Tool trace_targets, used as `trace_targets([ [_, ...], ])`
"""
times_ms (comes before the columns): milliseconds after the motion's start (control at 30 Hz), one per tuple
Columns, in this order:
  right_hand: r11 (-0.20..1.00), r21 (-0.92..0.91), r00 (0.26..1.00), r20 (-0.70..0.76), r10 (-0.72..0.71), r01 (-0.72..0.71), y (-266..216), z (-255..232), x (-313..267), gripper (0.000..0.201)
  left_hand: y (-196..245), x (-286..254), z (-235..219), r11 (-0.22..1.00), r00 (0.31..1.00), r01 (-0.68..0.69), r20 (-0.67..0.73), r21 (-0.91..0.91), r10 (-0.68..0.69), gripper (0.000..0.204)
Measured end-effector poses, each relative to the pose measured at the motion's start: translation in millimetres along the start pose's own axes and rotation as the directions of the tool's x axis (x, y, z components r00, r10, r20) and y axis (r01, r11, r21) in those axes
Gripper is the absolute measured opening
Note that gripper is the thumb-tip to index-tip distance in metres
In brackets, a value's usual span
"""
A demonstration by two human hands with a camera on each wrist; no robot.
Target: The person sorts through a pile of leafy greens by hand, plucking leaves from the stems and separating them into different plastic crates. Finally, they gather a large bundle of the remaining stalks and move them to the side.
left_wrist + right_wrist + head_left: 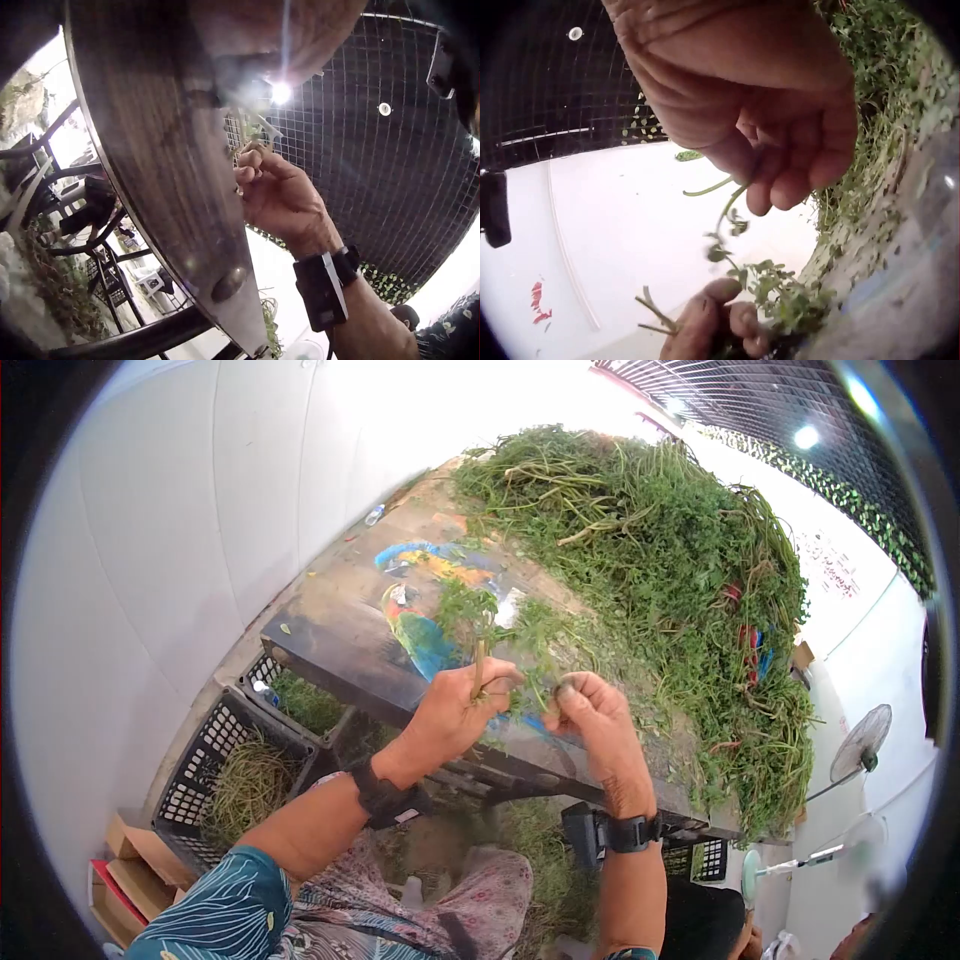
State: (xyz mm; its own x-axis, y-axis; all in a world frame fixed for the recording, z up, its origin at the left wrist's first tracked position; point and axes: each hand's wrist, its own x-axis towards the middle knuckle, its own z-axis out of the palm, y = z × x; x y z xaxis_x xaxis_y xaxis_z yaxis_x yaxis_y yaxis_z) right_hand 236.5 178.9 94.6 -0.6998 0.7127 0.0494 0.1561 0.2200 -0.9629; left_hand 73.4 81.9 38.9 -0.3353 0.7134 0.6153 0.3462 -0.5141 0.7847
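Observation:
Over the near edge of the table (335, 600), my left hand (445, 715) grips a small bunch of leafy green stems (467, 608), the leaves pointing away from me. Cut stem ends (656, 316) stick out of that hand in the right wrist view. To its right, my right hand (597, 725) pinches a thin green stem (729, 210) between thumb and curled fingers. Small leaves hang along this stem, down toward the left hand. The left wrist view shows the right hand's bent fingertips, while the left hand there is mostly a dark blur at the top.
A big heap of leafy greens (650, 530) covers the table's far and right side. Black crates (200, 760) holding stems and greens stand below the left edge. Cardboard (135, 870) lies at lower left. A fan (862, 743) and another person (705, 920) are at right.

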Motion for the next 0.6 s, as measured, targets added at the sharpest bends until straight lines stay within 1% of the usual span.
trace_targets([
  [33, 1.0, 0.018, 1.0, 0.011, 0.015, -0.015, 0, 7, -3, 0.016, 1, 0, -1, 1.0, 1.0, -0.003, 0.009, 0.012, 0.003, 0.017],
  [67, 1.0, 0.023, 1.0, -0.017, 0.018, -0.018, 0, 13, -4, 0.018, 1, 1, -3, 1.0, 1.0, -0.007, 0.017, 0.024, 0.007, 0.016],
  [167, 1.0, -0.014, 0.998, -0.057, -0.029, 0.028, 2, 17, -5, 0.018, -2, -1, -4, 1.0, 0.999, 0.016, 0.051, -0.023, -0.015, 0.023],
  [267, 0.983, -0.146, 0.98, -0.145, -0.134, 0.113, 5, 20, -6, 0.018, -2, -1, -3, 0.994, 0.998, 0.058, -0.008, -0.089, -0.059, 0.024],
  [367, 0.965, -0.218, 0.948, -0.25, -0.198, 0.144, 4, 12, -5, 0.012, 7, 0, -6, 0.942, 0.978, 0.179, -0.051, -0.284, -0.201, 0.022],
  [467, 0.948, -0.273, 0.918, -0.309, -0.248, 0.164, 5, 12, -6, 0.013, 5, -1, -4, 0.954, 0.977, 0.167, -0.085, -0.248, -0.194, 0.02],
  [567, 0.892, -0.407, 0.931, -0.207, -0.3, 0.197, 3, 31, -11, 0.015, 13, 2, -5, 0.982, 0.984, 0.176, 0.005, -0.065, -0.176, 0.02],
  [600, 0.871, -0.442, 0.937, -0.161, -0.311, 0.214, 8, 37, -10, 0.016, 12, 1, -4, 0.985, 0.988, 0.153, 0.001, -0.074, -0.153, 0.021],
])
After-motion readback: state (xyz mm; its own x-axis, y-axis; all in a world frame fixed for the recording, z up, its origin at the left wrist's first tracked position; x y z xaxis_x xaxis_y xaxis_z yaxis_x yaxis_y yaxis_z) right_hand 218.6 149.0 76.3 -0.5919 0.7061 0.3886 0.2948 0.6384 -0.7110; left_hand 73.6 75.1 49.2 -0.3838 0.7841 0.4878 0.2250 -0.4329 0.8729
